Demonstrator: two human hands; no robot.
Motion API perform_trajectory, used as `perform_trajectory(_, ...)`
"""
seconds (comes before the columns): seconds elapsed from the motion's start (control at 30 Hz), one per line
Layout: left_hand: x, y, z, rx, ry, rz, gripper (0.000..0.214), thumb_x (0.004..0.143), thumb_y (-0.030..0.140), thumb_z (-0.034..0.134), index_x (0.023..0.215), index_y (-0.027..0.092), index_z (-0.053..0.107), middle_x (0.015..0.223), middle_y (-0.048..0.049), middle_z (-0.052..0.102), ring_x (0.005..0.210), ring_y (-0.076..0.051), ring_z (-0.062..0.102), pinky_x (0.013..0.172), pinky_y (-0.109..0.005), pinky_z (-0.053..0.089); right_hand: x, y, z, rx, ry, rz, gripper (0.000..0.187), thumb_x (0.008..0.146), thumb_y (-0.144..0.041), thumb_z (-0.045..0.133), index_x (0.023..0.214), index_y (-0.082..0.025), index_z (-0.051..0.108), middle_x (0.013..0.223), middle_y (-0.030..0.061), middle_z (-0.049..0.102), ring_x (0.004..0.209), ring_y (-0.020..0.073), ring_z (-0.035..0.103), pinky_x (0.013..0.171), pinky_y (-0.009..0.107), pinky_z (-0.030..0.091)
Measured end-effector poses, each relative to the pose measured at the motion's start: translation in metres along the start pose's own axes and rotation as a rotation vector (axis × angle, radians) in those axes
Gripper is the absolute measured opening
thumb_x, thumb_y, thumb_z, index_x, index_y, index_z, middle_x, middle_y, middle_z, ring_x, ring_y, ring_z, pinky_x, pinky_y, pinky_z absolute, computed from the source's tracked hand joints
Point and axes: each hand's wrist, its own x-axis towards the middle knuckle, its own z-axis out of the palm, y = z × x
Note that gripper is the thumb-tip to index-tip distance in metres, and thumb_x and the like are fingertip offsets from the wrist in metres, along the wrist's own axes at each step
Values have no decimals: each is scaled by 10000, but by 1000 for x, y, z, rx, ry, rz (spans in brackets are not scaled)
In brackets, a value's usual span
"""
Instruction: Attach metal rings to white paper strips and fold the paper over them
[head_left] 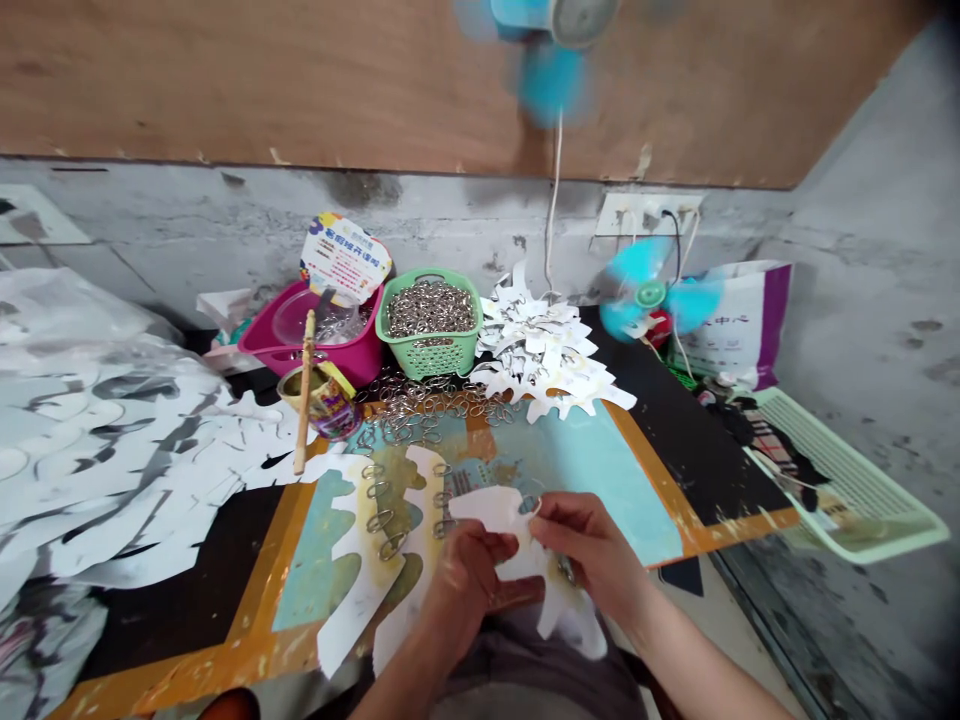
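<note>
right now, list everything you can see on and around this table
held cutout: one, white, near edge, pinched by both hands
ringed cutouts: two, white with metal rings, on the mat left of the hands
left pile: many cutouts, white, far left
back pile: many cutouts, white, right of the basket
basket: one, green, back centre, full of rings
loose rings: many, silver, in front of the basket
tub: one, pink, left of the basket
stick: one, wooden, in front of the tub
table fan: one, blue, back right
bag: one, white and purple, behind the fan
tray: one, pale green, right edge
mat: one, teal with orange border, under the work
left hand: one, gripping the cutout
right hand: one, gripping the cutout
</note>
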Motion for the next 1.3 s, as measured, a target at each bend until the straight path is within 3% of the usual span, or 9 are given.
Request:
perform_trajectory(0.1,-5,-2,3,129,39,49,541,550,489,923,806,166,572,587,49,546,478,-66,481,493,-186,423,4,-4,-3,-85,-18,-14,393,787,-483,765,663,-137,624,572,-39,495,522,67,379,502,202,292)
perform_trajectory(0.2,-9,-1,5,134,-3,81,455,652,477,876,831,152,612,527,72,497,418,-30,390,436,-143,319,8,-5,-9,70,-88,43,449,730,-575,760,737,-130,698,666,24,618,590,119,524,561,233,401)
perform_trajectory(0.3,-8,2,2,148,14,75,464,612,473,899,806,148,631,582,45,558,458,-45,448,438,-141,341,11,-6,-15,112,-116,34,423,707,-542,785,774,-128,732,707,51,669,650,152,593,629,263,454)
perform_trajectory(0.57,-11,10,3,278,36,193,551,589,592,864,881,165,676,649,-10,643,611,-146,600,548,-209,500,13,-9,-9,-131,-86,-66,358,771,-458,789,688,-138,651,595,-25,576,563,87,495,569,218,396)
perform_trajectory(0.77,-9,23,17,503,106,304,351,712,461,813,779,133,705,648,-13,644,526,-93,501,470,-170,400,11,-3,-15,30,-36,-35,351,749,-447,790,933,-152,740,774,46,688,700,169,619,677,314,530)
perform_trajectory(0.83,-5,23,16,512,126,330,349,732,467,793,763,133,696,602,5,600,494,-79,451,440,-164,359,8,-1,-17,71,18,-107,316,762,-437,756,891,-149,736,809,64,680,722,179,610,661,309,524)
perform_trajectory(1.0,-1,15,11,523,145,369,357,773,488,749,762,141,664,575,28,535,482,-68,386,411,-153,312,-2,-1,-7,-386,256,-455,121,857,-304,690,836,-186,707,822,31,604,744,145,526,674,260,446)
perform_trajectory(1.1,-2,14,10,557,133,372,345,788,478,737,770,143,662,556,30,514,486,-77,394,419,-162,332,-4,-4,3,-624,263,-502,64,884,-246,674,890,-201,719,831,22,608,697,127,512,653,250,428)
perform_trajectory(1.3,-2,16,9,635,124,422,348,790,456,724,694,132,640,538,37,456,485,-67,345,429,-167,293,-2,0,5,-758,218,-541,91,927,-208,618,838,-208,638,815,9,593,724,137,540,659,245,438)
